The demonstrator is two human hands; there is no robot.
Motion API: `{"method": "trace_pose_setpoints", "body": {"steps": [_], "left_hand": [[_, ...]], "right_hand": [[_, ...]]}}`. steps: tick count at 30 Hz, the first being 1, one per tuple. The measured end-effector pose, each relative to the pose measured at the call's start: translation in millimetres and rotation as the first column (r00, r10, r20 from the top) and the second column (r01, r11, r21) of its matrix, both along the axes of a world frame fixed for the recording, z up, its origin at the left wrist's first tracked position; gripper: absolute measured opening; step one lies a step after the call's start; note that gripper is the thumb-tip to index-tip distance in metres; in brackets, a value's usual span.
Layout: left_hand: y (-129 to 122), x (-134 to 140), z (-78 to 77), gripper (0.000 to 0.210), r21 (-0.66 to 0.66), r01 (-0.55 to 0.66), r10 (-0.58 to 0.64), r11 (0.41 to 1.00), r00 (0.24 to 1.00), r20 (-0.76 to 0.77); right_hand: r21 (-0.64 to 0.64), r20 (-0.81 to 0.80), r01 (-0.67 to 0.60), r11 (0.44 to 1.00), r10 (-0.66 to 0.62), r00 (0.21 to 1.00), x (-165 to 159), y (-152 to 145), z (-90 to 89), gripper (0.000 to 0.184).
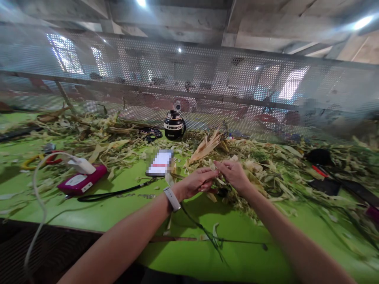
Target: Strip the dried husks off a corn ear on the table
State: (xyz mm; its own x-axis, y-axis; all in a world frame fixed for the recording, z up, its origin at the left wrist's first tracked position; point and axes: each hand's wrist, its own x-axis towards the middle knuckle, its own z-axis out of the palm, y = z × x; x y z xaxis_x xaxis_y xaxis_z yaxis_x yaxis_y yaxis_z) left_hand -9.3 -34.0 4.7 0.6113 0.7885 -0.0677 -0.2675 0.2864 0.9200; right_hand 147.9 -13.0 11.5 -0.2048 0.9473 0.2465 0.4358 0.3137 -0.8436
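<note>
My left hand [199,183], with a pale watch band on the wrist, is closed in a pinch. My right hand [234,176] meets it fingertip to fingertip, also pinching. Between them is a pale husk strip [215,167], partly hidden by the fingers. Below the left wrist, thin green stems [204,228] trail down over the green tabletop [237,262]. Just beyond the hands, a dry tan corn husk [206,146] stands up from a heap of pale plant scraps [263,167]. A thin dark stick [237,241] lies crosswise nearer to me.
A phone [160,162] with a strap lies left of my hands. Behind it stands a black bottle [174,126], its lid raised. A magenta power strip [83,180] with a white cable sits left. Scissors [55,157] lie beyond it. Perforated metal screening [201,86] closes the back.
</note>
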Motion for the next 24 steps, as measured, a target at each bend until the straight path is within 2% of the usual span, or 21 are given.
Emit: {"method": "trace_pose_setpoints", "body": {"steps": [6, 9, 12, 13, 16, 17, 18, 20, 21, 23, 24], "left_hand": [[-0.6, -1.1, 0.5, 0.033, 0.067, -0.024, 0.029, 0.997, 0.996, -0.080], [-1.4, 0.0, -2.3, 0.032, 0.094, -0.012, 0.021, 0.995, 0.995, -0.100], [0.2, 2.8, -6.6, 0.031, 0.092, -0.043, 0.046, 0.995, 0.999, -0.028], [1.6, 3.8, -7.9, 0.030, 0.076, -0.071, 0.070, 0.995, 0.997, 0.023], [7.0, 6.4, -10.4, 0.027, -0.001, -0.183, 0.181, 0.983, 0.967, 0.178], [8.5, 7.1, -10.8, 0.026, -0.020, -0.223, 0.222, 0.975, 0.951, 0.216], [9.5, 7.9, -11.2, 0.025, -0.031, -0.267, 0.266, 0.963, 0.931, 0.251], [10.1, 9.6, -12.0, 0.024, -0.036, -0.344, 0.338, 0.938, 0.888, 0.314], [9.7, 10.5, -12.6, 0.023, -0.036, -0.371, 0.361, 0.928, 0.869, 0.337], [8.2, 12.1, -13.8, 0.024, -0.026, -0.398, 0.381, 0.917, 0.854, 0.355], [7.2, 12.7, -14.3, 0.025, -0.017, -0.400, 0.380, 0.916, 0.856, 0.352]], "right_hand": [[0.235, 0.056, 0.155, 0.960, -0.172, 0.983, -1.0, -0.2, -2.0, 0.045], [0.244, 0.069, 0.140, 0.960, -0.162, 0.984, -0.2, 2.2, -2.4, 0.047], [0.231, 0.044, 0.175, 0.957, -0.191, 0.981, 5.9, 4.3, 3.4, 0.043], [0.253, 0.003, 0.233, 0.939, -0.241, 0.970, 8.6, 3.9, 7.2, 0.040], [0.358, -0.153, 0.422, 0.833, -0.394, 0.906, 13.4, -2.2, 18.9, 0.035], [0.368, -0.145, 0.414, 0.833, -0.388, 0.910, 12.7, -5.6, 21.1, 0.035], [0.349, -0.082, 0.346, 0.871, -0.340, 0.937, 10.5, -9.3, 21.9, 0.036], [0.241, 0.109, 0.127, 0.962, -0.157, 0.982, 2.5, -16.4, 18.6, 0.038], [0.179, 0.190, 0.032, 0.983, -0.066, 0.980, -2.7, -19.2, 15.2, 0.037], [0.104, 0.252, -0.075, 0.992, 0.046, 0.967, -12.9, -22.6, 7.1, 0.034], [0.084, 0.231, -0.107, 0.991, 0.085, 0.969, -17.0, -23.3, 3.5, 0.034]]}}
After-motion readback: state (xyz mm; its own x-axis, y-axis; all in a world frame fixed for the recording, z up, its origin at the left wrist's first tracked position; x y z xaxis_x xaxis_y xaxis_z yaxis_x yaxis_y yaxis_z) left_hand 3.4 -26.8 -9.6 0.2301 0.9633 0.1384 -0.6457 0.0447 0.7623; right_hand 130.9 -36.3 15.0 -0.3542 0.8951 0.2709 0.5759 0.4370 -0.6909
